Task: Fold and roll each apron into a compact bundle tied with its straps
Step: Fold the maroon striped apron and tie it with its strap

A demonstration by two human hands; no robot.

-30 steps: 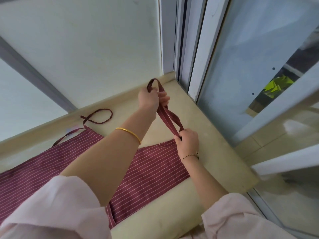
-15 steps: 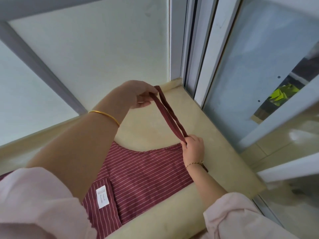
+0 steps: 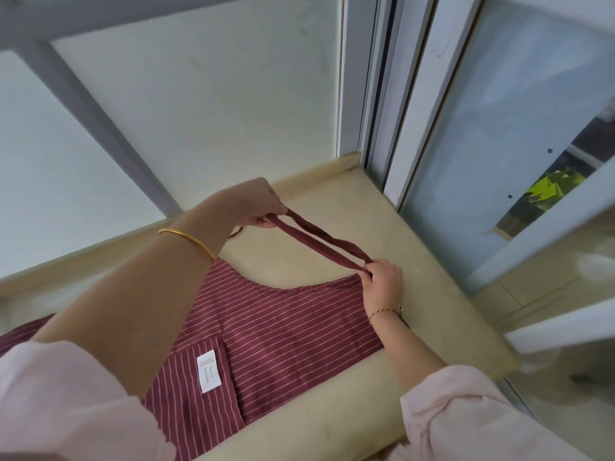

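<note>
The maroon striped apron (image 3: 283,327) lies flat on the beige ledge (image 3: 332,201), its long axis running roughly 9 to 3 o'clock, with the bib end toward 3. Its doubled neck strap (image 3: 319,241) stretches taut above the ledge, slanting from 10 to 4 o'clock. The left hand (image 3: 256,204) curls its fingers round the strap's far end. The right hand (image 3: 382,281) pinches it at the bib corner. A white label (image 3: 208,371) sits on the pocket (image 3: 186,400); its writing is too small to read.
</note>
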